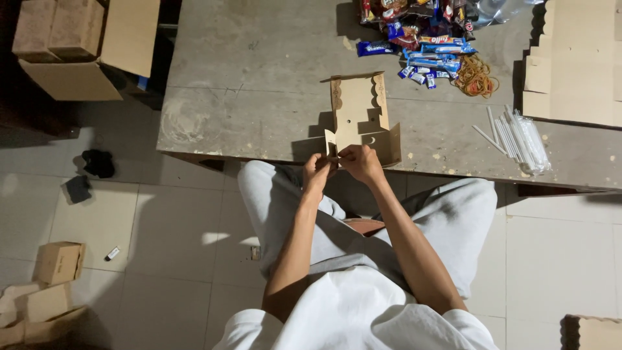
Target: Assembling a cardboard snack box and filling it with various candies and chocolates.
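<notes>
A small brown cardboard box [358, 107] with scalloped flap edges lies partly folded at the near edge of a worn grey table [259, 84]. My left hand [317, 172] and my right hand [361, 162] meet at the box's near corner, fingers pinching its side flap and front wall. Both forearms reach up from my lap.
At the back right of the table lie a pile of wrapped snacks [421, 35], a tangle of rubber bands [476, 76], a bundle of clear straws [518, 136] and flat cardboard sheets [576, 61]. Cardboard boxes [71, 45] stand on the tiled floor at left.
</notes>
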